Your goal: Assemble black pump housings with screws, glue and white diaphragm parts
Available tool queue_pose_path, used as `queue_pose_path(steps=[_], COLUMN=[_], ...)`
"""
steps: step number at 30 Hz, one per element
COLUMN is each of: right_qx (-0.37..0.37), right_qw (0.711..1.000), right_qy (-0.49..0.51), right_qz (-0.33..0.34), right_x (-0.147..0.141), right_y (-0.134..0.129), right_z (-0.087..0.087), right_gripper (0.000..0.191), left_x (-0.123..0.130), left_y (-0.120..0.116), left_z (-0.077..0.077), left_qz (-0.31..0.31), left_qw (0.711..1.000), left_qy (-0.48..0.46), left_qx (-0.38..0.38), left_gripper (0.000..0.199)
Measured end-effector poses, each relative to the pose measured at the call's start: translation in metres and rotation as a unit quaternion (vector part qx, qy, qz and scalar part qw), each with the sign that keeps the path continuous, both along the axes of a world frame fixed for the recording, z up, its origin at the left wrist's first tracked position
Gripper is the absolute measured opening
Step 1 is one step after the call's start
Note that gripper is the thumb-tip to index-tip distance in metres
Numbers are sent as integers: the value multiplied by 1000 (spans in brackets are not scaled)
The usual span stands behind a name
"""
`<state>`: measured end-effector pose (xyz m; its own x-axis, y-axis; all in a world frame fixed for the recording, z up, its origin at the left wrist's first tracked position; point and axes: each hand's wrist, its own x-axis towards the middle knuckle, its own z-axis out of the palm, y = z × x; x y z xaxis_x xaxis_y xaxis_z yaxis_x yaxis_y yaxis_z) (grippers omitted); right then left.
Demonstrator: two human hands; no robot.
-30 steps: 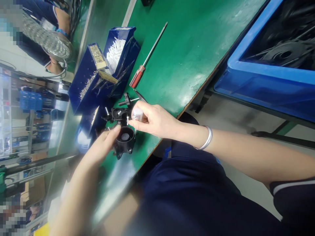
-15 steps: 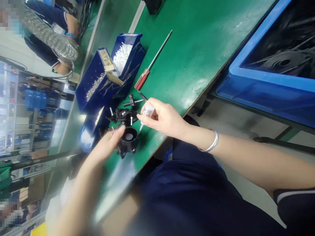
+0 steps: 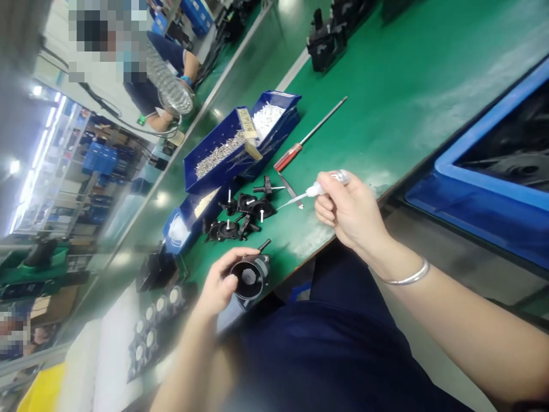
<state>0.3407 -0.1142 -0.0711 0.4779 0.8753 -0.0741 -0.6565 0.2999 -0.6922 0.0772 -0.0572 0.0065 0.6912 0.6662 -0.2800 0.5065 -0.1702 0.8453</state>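
Note:
My left hand (image 3: pixel 223 280) grips a round black plastic housing (image 3: pixel 258 264), its open mouth tilted up toward me and a pale patch inside. A small white glue bottle (image 3: pixel 316 189) with a long thin nozzle is closed in my right hand (image 3: pixel 349 209). The nozzle points left, over the green bench, apart from the housing. Left of the nozzle tip lie several small black parts (image 3: pixel 229 229) with pale pins standing up from them. A thin dark blade-like tool (image 3: pixel 291 187) rests behind the nozzle.
A red-handled screwdriver (image 3: pixel 288 157) lies beyond the small parts. Blue bins hold screws (image 3: pixel 221 153) and white pins (image 3: pixel 269 119). At right stands a blue crate (image 3: pixel 429 189) of dark parts. Round-topped parts (image 3: pixel 150 337) sit in rows at lower left. Another person (image 3: pixel 167 57) is across the bench.
My right hand has drawn the glue bottle away from the housing, its nozzle now pointing left. My left hand has brought the housing nearer to me and turned it. The view has shifted.

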Motion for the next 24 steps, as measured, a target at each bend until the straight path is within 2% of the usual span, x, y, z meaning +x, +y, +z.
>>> queue_pose_path(steps=[4,9,16,24], right_qx=[-27,-30,-46,-56], right_qw=[1000,999,994,989], right_qy=[-1,-36,-74,-125], right_qz=[8,19,67,62], right_x=[-1,-15,-43,-56], right_y=[0,0,-2,-3], right_z=[7,14,21,25], right_gripper=[52,50,53,56], left_x=[-15,-29,-54,-78], left_y=[-17,-25,-29,-28], left_z=[-10,-6,-1,0], left_qz=[52,73,86,81], left_qw=[996,990,989,986], left_qy=[-67,-119,-119,-131], left_qx=[1,4,36,59], left_gripper=[73,63,62,57])
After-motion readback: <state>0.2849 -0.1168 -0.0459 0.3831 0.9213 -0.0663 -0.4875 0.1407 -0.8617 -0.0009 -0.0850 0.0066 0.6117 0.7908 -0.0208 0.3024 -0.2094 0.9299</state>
